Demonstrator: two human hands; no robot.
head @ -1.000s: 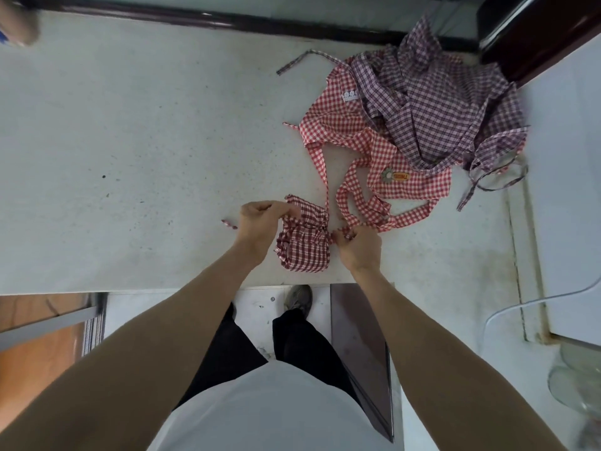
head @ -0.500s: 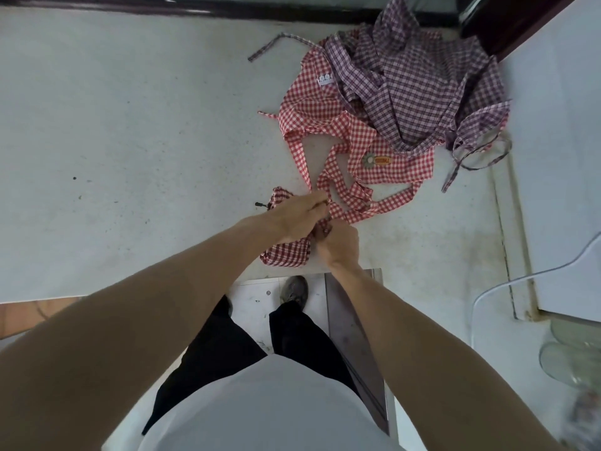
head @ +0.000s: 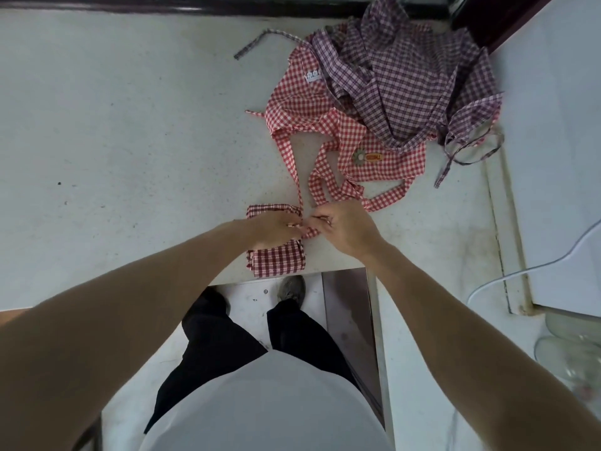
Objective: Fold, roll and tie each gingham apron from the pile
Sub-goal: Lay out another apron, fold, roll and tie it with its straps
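— Under the left hand, what is held?
— A rolled red gingham bundle is pressed on the surface while its strap is pinched by both the left and the right hand; the knot looks unfinished.
— And beyond the hands?
— A red apron and a purple apron are left unfolded.

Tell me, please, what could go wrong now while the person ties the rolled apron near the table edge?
The rolled apron lies right at the table edge, so a hard pull might drag it off. A strap of the loose red apron runs to where the left hand and right hand pinch the tie; it might get knotted in or pull the pile closer.
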